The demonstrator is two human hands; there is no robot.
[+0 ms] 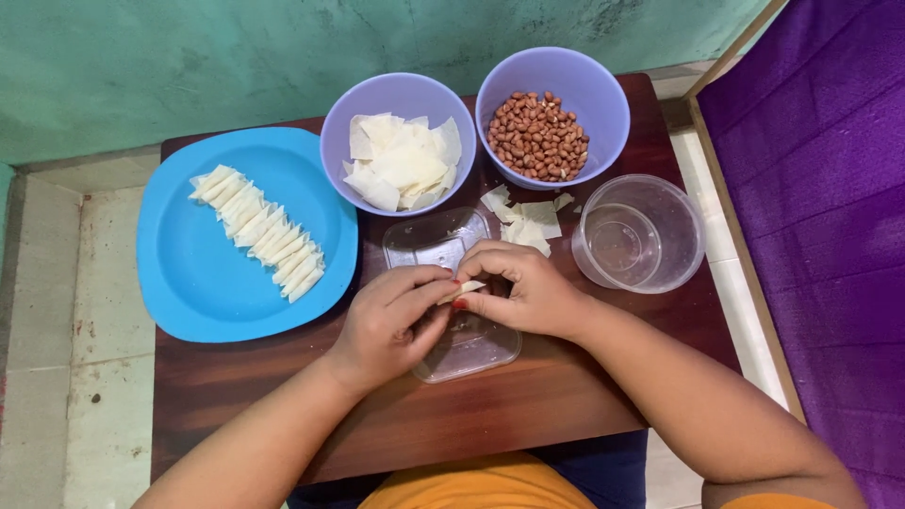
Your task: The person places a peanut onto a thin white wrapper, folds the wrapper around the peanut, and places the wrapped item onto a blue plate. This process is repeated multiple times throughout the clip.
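Note:
My left hand [391, 320] and my right hand [523, 287] meet over a clear plastic lid [429, 240] on a small dark wooden table [490, 415]. Together their fingertips pinch a small pale rolled dough wrapper [468, 287]. A blue plate [189, 283] to the left carries a diagonal row of several finished folded wrappers [259, 231]. Behind the hands stand a lilac bowl of flat wrapper squares [401, 160] and a lilac bowl of peanuts [537, 135]. A few loose wrapper pieces [526, 221] lie between the bowls and my right hand.
A clear plastic tub [641, 236] holding a little water stands at the right of the table. A teal wall rises behind the table, pale floor tiles [85, 311] lie to the left, and a purple cloth [820, 188] covers the surface at right.

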